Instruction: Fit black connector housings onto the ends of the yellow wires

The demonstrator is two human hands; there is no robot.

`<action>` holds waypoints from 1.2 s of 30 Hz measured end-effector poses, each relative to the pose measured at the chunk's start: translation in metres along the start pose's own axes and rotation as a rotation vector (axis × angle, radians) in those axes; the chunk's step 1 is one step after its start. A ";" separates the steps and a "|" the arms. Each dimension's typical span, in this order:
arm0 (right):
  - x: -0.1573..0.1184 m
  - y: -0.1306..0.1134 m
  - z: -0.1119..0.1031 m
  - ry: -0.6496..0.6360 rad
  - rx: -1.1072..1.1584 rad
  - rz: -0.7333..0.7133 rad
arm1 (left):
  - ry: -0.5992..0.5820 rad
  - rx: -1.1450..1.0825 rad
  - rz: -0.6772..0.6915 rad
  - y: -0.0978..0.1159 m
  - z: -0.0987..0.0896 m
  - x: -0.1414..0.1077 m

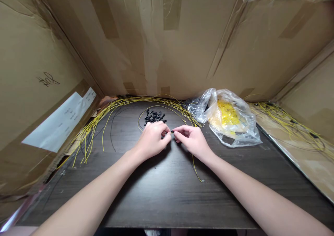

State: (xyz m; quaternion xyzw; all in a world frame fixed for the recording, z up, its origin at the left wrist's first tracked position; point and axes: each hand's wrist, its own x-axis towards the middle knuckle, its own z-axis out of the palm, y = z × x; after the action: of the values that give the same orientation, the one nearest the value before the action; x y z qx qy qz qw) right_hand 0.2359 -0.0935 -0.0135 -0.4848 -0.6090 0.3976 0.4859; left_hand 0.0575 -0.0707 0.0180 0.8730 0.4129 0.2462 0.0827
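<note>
Dark tabletop, left hand and right hand around small black connector

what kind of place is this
Probably a makeshift small-scale wire-assembly bench: a dark wood-grain table boxed in by taped brown cardboard sheets, holding bundles of thin yellow wires and a heap of small black plastic pieces.

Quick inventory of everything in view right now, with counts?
table: one, dark brown, under the hands
wires: loose bundle, yellow, far side of table
small black pieces: a pile, too many to count, black, beyond the hands
plastic bag: one, clear with yellow contents, table's right
wire bundle: one, yellow, on cardboard at right
cardboard walls: three, brown, around the table
paper label: one, white, left wall
left hand: one, pinching at centre
right hand: one, pinching a small black piece, centre
</note>
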 end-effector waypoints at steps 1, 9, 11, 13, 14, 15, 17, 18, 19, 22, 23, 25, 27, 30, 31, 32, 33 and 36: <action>0.000 0.000 0.000 0.004 -0.021 -0.014 | 0.000 0.003 0.002 0.000 0.000 0.000; -0.003 0.001 -0.001 0.014 -0.164 -0.128 | 0.008 -0.017 -0.023 -0.001 0.002 0.000; -0.003 0.000 -0.002 0.017 -0.196 -0.154 | 0.009 -0.040 -0.036 0.000 0.002 0.001; -0.004 -0.001 -0.002 0.020 -0.230 -0.183 | 0.007 -0.062 -0.052 0.001 0.003 0.001; -0.004 -0.001 -0.002 0.021 -0.245 -0.196 | 0.005 -0.068 -0.056 0.001 0.003 0.001; -0.004 -0.002 -0.002 0.023 -0.254 -0.203 | 0.004 -0.067 -0.060 0.001 0.003 0.001; -0.004 -0.002 -0.001 0.025 -0.252 -0.198 | 0.001 -0.055 -0.061 0.001 0.002 0.001; -0.004 -0.002 -0.001 0.024 -0.243 -0.187 | -0.001 -0.047 -0.059 0.001 0.002 0.001; -0.004 -0.002 -0.001 0.020 -0.230 -0.174 | -0.001 -0.036 -0.054 0.001 0.002 0.001; -0.003 -0.002 0.000 0.009 -0.206 -0.139 | 0.001 0.007 -0.025 0.000 0.001 0.000; -0.003 -0.001 0.000 0.008 -0.204 -0.132 | 0.000 0.019 -0.014 0.000 0.001 0.000; -0.003 -0.001 -0.001 0.006 -0.206 -0.128 | -0.006 0.022 0.007 0.000 0.001 -0.001; -0.003 0.000 -0.001 0.004 -0.214 -0.137 | -0.010 0.001 0.026 0.000 0.001 -0.002; -0.003 0.001 -0.001 -0.003 -0.231 -0.154 | -0.004 -0.010 0.052 0.000 0.001 -0.002; -0.004 0.001 -0.001 -0.007 -0.239 -0.161 | -0.002 -0.001 0.060 0.000 0.001 -0.002; -0.004 0.000 -0.001 -0.010 -0.247 -0.171 | 0.000 0.010 0.067 0.000 0.001 -0.002; -0.005 0.000 -0.001 -0.013 -0.256 -0.181 | 0.000 0.023 0.073 0.000 0.001 -0.002; -0.006 -0.003 0.000 -0.016 -0.274 -0.209 | -0.006 0.054 0.088 0.001 0.001 -0.003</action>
State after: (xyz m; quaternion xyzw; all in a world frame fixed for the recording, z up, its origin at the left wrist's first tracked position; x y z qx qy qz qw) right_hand 0.2357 -0.1004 -0.0123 -0.4776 -0.7082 0.2620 0.4491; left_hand 0.0568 -0.0736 0.0168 0.8930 0.3803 0.2356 0.0496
